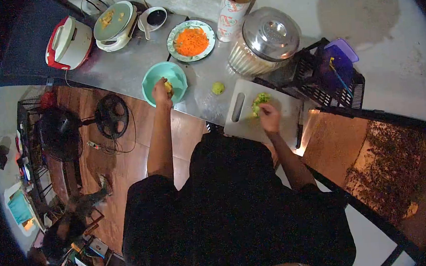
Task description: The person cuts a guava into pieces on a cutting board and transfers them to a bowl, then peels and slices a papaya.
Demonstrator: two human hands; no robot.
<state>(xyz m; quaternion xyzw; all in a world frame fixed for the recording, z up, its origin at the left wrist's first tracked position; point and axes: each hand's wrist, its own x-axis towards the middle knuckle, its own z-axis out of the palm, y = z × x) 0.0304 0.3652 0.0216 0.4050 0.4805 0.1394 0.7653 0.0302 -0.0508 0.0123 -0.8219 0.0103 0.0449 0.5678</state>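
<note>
My left hand (161, 93) is over the near rim of a teal bowl (150, 71). Its fingers are closed on a yellowish lump of food (168, 87), whose kind I cannot make out. On the white cutting board (244, 123) lies a small heap of light green vegetable pieces (260, 100). My right hand (271, 119) is at the near side of this heap, fingertips pinched together on some of the green. Between bowl and board, a round yellow-green piece (218, 87) rests on the metal counter.
Behind the bowl stands a plate of shredded carrot (191, 41). A cup of dark liquid (156, 18), a griddle (114, 26) and a rice cooker (71, 44) are further left. A lidded jar (241, 57), a paper roll (232, 18) and a black basket (312, 71) border the board.
</note>
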